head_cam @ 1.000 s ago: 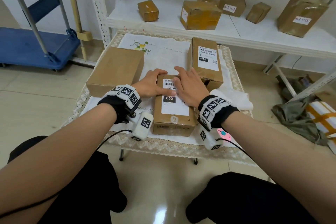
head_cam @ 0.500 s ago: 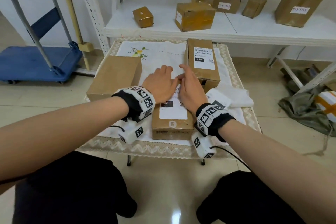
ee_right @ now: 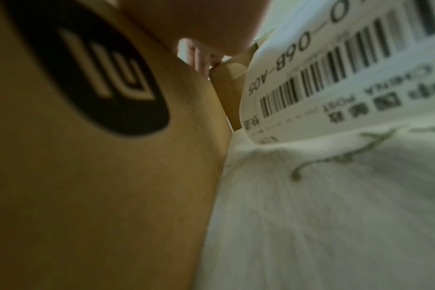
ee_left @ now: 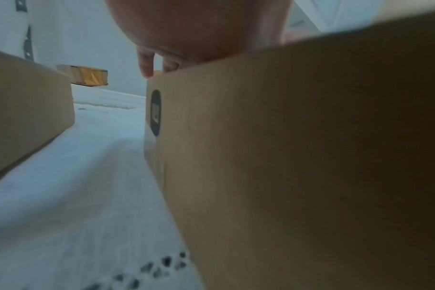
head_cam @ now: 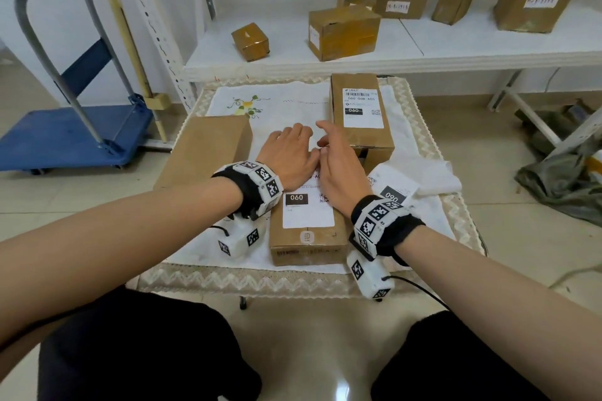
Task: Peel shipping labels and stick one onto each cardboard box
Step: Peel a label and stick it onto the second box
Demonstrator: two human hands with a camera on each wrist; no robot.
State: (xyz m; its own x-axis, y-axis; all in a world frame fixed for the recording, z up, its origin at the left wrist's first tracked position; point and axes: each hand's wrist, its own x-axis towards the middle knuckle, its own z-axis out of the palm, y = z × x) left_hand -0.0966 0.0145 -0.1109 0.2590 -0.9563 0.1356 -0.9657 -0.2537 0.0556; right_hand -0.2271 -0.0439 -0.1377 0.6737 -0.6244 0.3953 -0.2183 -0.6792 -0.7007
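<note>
Head view: my left hand (head_cam: 288, 158) lies flat, fingers straight and together, on the far half of the middle cardboard box (head_cam: 308, 239). My right hand (head_cam: 338, 169) lies beside it, palm down, fingers extended past the box's far edge, index tip near the second box. Thumb sides of the two hands touch. Both press on the white shipping label (head_cam: 308, 210) stuck on the box top; its "060" block and QR code show below my wrists. The box sits near the front edge of the small table (head_cam: 293, 282), on a white embroidered cloth (head_cam: 280, 101).

A labelled box (head_cam: 360, 111) stands just right of my fingertips, its own label facing up. An unlabelled box (head_cam: 203, 148) lies to the left, apart from the middle one. A loose sheet of labels (head_cam: 395, 195) rests on the cloth by my right wrist. Behind the table: a white shelf (head_cam: 456, 39) with several taped parcels. A blue hand trolley (head_cam: 70, 137) stands at left.

Left wrist view: side wall of the middle box (ee_left: 298, 157) fills the right of the frame, blurred. My palm (ee_left: 199, 25) rests on its top edge; two fingertips (ee_left: 147, 66) show beyond the corner, straight. The unlabelled box (ee_left: 25, 109) is at left, with cloth (ee_left: 75, 196) between.

Right wrist view: box wall with a dark round logo (ee_right: 87, 64) at left. My hand (ee_right: 199, 21) sits on top, fingers (ee_right: 201, 58) reaching forward; their exact posture is hard to tell here. The label sheet (ee_right: 348, 74) curls up at right, barcode legible.
</note>
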